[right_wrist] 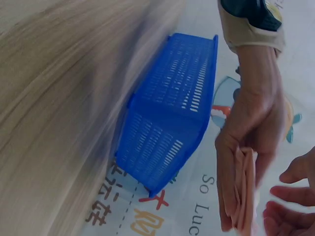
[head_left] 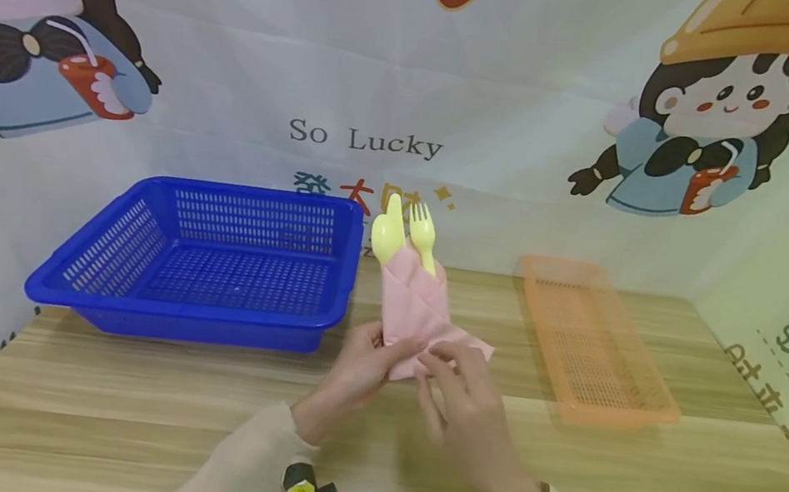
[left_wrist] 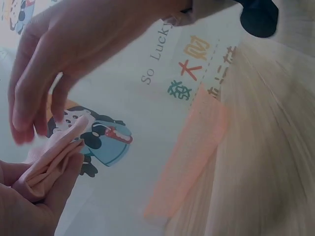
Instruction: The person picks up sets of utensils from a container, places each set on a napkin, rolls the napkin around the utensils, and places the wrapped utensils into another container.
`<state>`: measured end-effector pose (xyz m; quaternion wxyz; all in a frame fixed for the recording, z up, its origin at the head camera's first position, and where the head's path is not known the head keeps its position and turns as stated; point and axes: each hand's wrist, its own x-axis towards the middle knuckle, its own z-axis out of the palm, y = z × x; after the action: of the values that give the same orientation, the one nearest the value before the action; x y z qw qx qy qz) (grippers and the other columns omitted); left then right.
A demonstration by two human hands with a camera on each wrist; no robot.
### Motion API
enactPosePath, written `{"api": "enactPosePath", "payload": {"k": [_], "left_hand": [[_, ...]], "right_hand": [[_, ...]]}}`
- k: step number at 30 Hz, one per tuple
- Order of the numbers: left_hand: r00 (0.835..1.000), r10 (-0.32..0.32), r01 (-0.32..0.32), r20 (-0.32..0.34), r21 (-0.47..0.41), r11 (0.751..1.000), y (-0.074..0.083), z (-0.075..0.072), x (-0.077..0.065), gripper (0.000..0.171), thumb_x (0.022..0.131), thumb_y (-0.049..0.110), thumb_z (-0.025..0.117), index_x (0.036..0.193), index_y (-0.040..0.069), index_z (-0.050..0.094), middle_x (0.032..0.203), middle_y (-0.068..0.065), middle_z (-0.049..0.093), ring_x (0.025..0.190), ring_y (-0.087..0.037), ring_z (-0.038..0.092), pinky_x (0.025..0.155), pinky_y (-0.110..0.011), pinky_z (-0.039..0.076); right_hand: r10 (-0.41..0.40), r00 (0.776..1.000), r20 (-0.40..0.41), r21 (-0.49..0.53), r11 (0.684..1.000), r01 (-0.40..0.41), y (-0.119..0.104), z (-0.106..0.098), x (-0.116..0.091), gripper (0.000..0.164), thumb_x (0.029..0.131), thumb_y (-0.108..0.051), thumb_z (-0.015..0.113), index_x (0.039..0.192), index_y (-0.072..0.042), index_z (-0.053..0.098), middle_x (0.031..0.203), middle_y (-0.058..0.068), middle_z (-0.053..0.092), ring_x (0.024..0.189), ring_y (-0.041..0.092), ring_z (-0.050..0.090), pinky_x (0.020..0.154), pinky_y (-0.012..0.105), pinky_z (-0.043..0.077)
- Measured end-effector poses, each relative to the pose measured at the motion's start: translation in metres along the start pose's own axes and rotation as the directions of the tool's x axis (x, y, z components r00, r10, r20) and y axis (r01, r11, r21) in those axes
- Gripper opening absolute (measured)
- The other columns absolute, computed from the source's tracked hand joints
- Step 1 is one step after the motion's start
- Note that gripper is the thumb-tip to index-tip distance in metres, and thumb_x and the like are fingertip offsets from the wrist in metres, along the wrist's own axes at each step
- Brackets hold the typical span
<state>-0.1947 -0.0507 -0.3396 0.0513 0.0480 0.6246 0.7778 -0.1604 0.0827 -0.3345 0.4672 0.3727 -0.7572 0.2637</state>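
Observation:
My left hand (head_left: 366, 364) grips the folded lower end of a pink napkin (head_left: 417, 300), thumb across its front. A yellow plastic fork (head_left: 422, 231), a yellow spoon (head_left: 386, 238) and a yellow knife (head_left: 394, 206) stick out of the napkin's top, their lower parts hidden in the folds. One napkin corner points out to the right. My right hand (head_left: 470, 408) is beside that lower end, its loosely bent fingers overlapping the napkin in the head view. In the right wrist view, the fingers (right_wrist: 290, 195) of this hand show apart from the folded napkin (right_wrist: 244, 189).
On the left of the wooden table (head_left: 137, 403) stands a blue perforated basket (head_left: 184, 309). A shallow orange basket (head_left: 570, 346) lies on the right. Behind and beside the table hangs a printed white cloth (head_left: 255, 50).

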Motion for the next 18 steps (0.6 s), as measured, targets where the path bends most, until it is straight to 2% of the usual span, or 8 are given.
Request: {"api": "enactPosePath", "payload": {"k": [2,5,8,15,18], "left_hand": [[1.000,-0.001,0.001,-0.002,-0.015,1.000,0.0006,0.0017,0.0000,0.026,0.084,-0.002,0.053,0.104,-0.018,0.050,0.078,-0.003,0.061,0.066,-0.005,0.058,0.061,-0.016,0.050],[1.000,-0.018,0.017,-0.015,-0.051,0.999,0.0023,0.0035,-0.0002,0.027,0.084,-0.002,0.053,0.107,-0.016,0.049,0.082,-0.003,0.061,0.070,-0.005,0.058,0.064,-0.017,0.050],[0.999,-0.023,0.020,-0.029,-0.084,0.996,0.0031,0.0041,0.0001,0.028,0.084,-0.003,0.053,0.109,-0.015,0.049,0.086,-0.004,0.061,0.073,-0.006,0.058,0.067,-0.018,0.051],[0.999,0.001,-0.006,-0.039,-0.130,0.992,0.0049,0.0050,0.0022,0.028,0.084,-0.004,0.053,0.109,-0.016,0.049,0.086,-0.004,0.061,0.074,-0.006,0.059,0.069,-0.019,0.051],[0.999,0.007,-0.012,-0.041,-0.125,0.992,0.0049,0.0053,0.0025,0.028,0.084,-0.004,0.053,0.108,-0.016,0.048,0.085,-0.003,0.061,0.073,-0.006,0.059,0.069,-0.018,0.051]], "right_hand": [[-0.003,1.000,0.025,-0.006,1.000,0.003,-0.0024,0.0024,-0.0012,0.015,0.085,-0.005,0.050,0.088,0.006,0.060,0.091,0.015,0.054,0.079,0.023,0.053,0.064,0.024,0.049],[0.061,0.997,0.056,-0.036,0.998,-0.059,-0.0035,0.0031,-0.0050,0.016,0.076,0.000,0.055,0.090,0.008,0.060,0.094,0.016,0.054,0.083,0.024,0.053,0.066,0.025,0.051],[0.115,0.992,0.061,-0.055,0.992,-0.111,-0.0022,0.0027,-0.0081,0.020,0.074,0.004,0.057,0.092,0.011,0.060,0.095,0.019,0.053,0.084,0.025,0.054,0.067,0.026,0.052],[0.196,0.981,0.004,-0.092,0.977,-0.194,0.0031,0.0020,-0.0081,0.022,0.071,0.009,0.061,0.093,0.014,0.060,0.090,0.020,0.055,0.079,0.026,0.056,0.063,0.027,0.052],[0.266,0.964,-0.007,-0.063,0.962,-0.266,0.0046,0.0018,-0.0072,0.021,0.072,0.008,0.064,0.092,0.012,0.061,0.089,0.017,0.057,0.078,0.025,0.057,0.065,0.028,0.052]]}}
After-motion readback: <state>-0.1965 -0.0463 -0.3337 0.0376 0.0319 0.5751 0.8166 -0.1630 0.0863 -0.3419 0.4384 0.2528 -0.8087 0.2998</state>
